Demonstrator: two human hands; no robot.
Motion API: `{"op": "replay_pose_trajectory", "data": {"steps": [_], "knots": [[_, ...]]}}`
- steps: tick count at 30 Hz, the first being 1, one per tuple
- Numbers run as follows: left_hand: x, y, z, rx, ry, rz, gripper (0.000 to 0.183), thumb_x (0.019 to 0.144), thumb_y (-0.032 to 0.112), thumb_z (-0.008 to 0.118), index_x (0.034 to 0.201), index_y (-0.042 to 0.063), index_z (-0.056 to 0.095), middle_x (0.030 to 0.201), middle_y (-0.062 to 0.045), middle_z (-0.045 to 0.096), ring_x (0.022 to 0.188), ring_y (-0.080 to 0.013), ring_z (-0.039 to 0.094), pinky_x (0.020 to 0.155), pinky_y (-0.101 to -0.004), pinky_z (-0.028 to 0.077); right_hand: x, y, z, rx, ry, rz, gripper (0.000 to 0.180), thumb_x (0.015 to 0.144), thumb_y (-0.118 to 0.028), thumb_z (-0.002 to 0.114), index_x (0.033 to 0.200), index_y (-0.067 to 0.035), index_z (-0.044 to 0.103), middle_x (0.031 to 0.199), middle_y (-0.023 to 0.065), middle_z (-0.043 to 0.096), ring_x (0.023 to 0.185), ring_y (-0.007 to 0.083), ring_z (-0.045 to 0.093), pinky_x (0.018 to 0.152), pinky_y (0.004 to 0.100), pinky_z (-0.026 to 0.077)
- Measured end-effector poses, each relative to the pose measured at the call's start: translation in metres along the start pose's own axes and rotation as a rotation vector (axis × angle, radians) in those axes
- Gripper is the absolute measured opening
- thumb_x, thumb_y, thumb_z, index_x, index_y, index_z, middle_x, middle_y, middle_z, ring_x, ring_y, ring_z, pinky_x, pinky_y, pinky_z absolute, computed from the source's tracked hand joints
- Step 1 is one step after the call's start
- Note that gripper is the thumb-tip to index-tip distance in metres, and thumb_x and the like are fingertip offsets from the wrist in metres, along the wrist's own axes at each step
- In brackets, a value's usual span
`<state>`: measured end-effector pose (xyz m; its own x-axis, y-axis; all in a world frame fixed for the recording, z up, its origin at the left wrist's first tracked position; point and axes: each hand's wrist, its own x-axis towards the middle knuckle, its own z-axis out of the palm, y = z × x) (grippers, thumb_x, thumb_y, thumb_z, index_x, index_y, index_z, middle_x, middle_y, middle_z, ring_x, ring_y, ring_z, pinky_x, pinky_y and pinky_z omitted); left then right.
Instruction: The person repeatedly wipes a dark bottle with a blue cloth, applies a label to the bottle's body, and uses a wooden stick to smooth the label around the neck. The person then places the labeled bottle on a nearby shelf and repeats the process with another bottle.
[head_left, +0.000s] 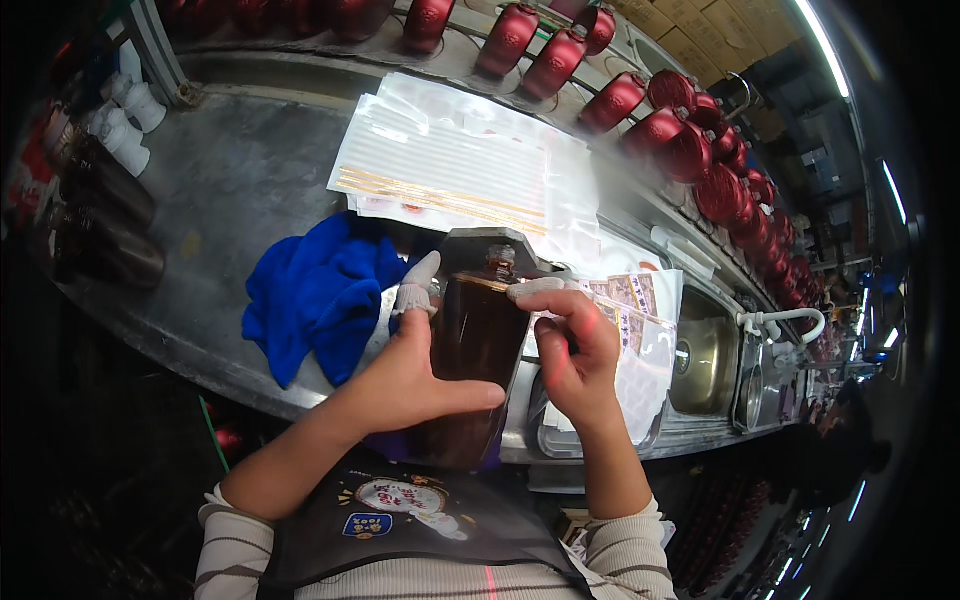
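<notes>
A dark brown glass bottle (476, 337) with a clear threaded neck lies in front of me, its neck pointing away, in a grey holder (480, 238). My left hand (420, 367) rests along its left side, thumb across the face and a white fingertip cover on one finger. At the bottle's upper right shoulder is my right hand (574, 330), a covered fingertip touching a thin gold strip (481, 282) that runs across the shoulder. A blue cloth (319, 292) lies left of the bottle. Beyond it are sheets with gold strips (450, 157).
Red bottles (555, 64) stand in rows along the back. Printed labels (630, 300) and a clear tray (559, 442) lie to the right, before a metal sink (701, 345) with a white tap (802, 319). Dark bottles (112, 240) and white objects (124, 135) are at left.
</notes>
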<state>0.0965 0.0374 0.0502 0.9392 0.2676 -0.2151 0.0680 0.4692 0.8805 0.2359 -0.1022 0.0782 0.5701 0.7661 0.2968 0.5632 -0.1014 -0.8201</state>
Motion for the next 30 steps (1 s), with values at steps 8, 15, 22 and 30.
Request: {"op": "replay_pose_trajectory", "data": {"steps": [8,15,22,30], "knots": [[-0.001,0.0,0.003,0.131,0.081,0.144,0.127,0.072,0.03,0.092,0.156,-0.005,0.003,0.149,-0.029,0.035,0.143,-0.0338,0.038,0.118,-0.0426,0.033,0.001,0.004,-0.003,0.036,-0.003,-0.056,0.038,0.082,0.018,0.047,0.109,0.001,0.067,0.103,0.0124,0.071,0.088,0.0152,0.067,0.074,0.0241,0.052],[0.001,0.0,0.004,0.589,0.158,0.164,0.132,0.072,0.026,0.093,0.159,-0.001,-0.002,0.15,-0.025,0.038,0.136,-0.0319,0.046,0.113,-0.0412,0.04,0.0,0.004,-0.003,0.057,-0.011,0.02,0.038,0.083,0.017,0.047,0.11,0.001,0.067,0.104,0.0111,0.071,0.082,0.0112,0.063,0.067,0.0225,0.049],[-0.002,-0.003,0.012,0.829,0.257,0.221,0.118,0.072,0.023,0.089,0.158,-0.002,0.011,0.147,-0.028,0.039,0.142,-0.0393,0.04,0.117,-0.0437,0.035,0.0,0.001,-0.005,0.059,-0.041,0.051,0.039,0.082,0.017,0.046,0.111,0.001,0.067,0.109,0.0129,0.072,0.09,0.0145,0.067,0.074,0.0243,0.051],[0.002,-0.021,0.012,0.59,0.135,0.292,0.105,0.074,0.017,0.089,0.156,0.003,0.025,0.144,-0.024,0.047,0.134,-0.0381,0.048,0.11,-0.0438,0.042,0.018,-0.013,0.0,-0.29,-0.199,-0.162,0.035,0.078,0.003,0.06,0.111,-0.007,0.064,0.092,0.0146,0.068,0.076,0.0309,0.067,0.065,0.0377,0.054]]}}
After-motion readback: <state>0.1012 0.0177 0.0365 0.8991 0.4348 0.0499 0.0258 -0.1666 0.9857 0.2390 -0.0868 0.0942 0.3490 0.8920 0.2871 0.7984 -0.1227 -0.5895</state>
